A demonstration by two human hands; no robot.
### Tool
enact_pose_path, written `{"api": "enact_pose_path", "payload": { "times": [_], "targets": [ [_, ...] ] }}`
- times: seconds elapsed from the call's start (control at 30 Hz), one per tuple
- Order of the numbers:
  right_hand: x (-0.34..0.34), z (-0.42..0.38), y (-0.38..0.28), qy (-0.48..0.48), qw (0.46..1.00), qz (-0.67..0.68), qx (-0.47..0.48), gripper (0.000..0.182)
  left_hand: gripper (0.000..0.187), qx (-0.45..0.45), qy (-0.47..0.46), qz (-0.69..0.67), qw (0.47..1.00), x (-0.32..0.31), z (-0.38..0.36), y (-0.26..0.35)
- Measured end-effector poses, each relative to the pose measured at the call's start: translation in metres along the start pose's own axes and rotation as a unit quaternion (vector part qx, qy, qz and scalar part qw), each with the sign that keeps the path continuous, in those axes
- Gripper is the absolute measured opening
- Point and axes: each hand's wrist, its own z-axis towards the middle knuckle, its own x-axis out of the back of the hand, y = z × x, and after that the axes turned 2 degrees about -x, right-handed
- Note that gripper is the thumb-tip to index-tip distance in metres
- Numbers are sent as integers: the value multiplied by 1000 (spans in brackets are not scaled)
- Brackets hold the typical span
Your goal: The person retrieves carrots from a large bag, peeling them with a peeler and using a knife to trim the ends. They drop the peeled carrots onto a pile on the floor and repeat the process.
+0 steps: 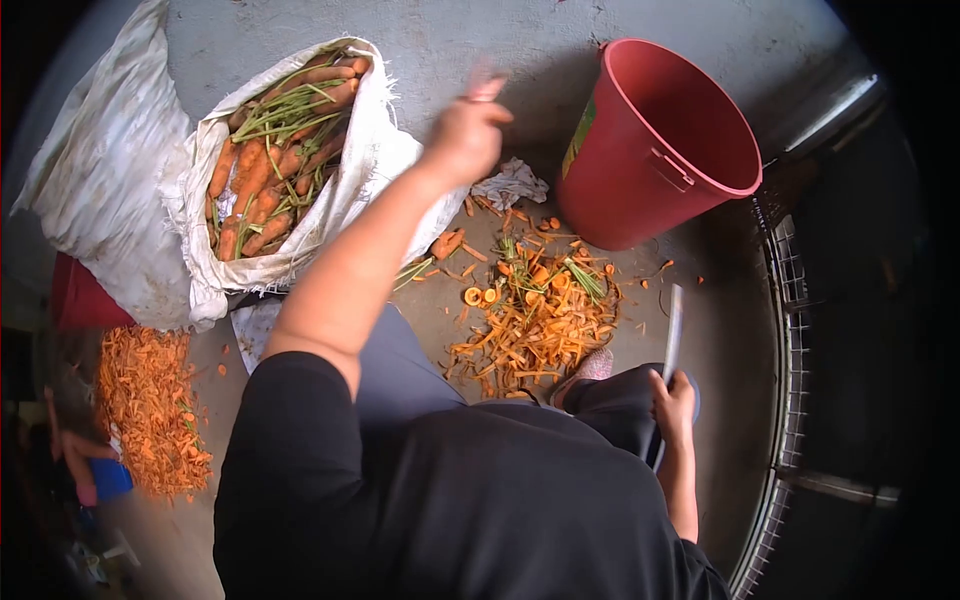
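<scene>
My left hand (465, 140) reaches forward between the sack and the bucket. Its fingers are smeared by motion, and a blurred pinkish shape shows at their tips; I cannot make out whether it is held. Close to my right knee, my right hand (675, 402) is closed around a long knife (674, 325), its pale blade pointing up and away. A white sack (205, 165) with its mouth rolled open holds several unpeeled carrots (255, 185) with green stalks. Forward and right, a red bucket (610, 190) leans slightly; no contents show in the visible part.
Peelings and carrot ends (535, 315) lie heaped on the floor by my foot (596, 365). One carrot piece (447, 243) lies near the sack. Farther left are a larger orange heap (150, 410) and another person's arm (80, 460). A wire mesh (790, 330) borders the right side.
</scene>
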Motion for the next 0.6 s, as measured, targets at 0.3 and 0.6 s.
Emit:
{"api": "enact_pose_path", "payload": {
  "times": [0.3, 0.6],
  "targets": [
    [29, -57, -14, 73, 934, -313, -157, 60, 35, 464, -6, 435, 771, 178, -62, -169],
    [29, -59, -34, 75, 928, -346, -118, 56, 31, 428, 25, 536, 728, 171, -95, -255]
  ]
}}
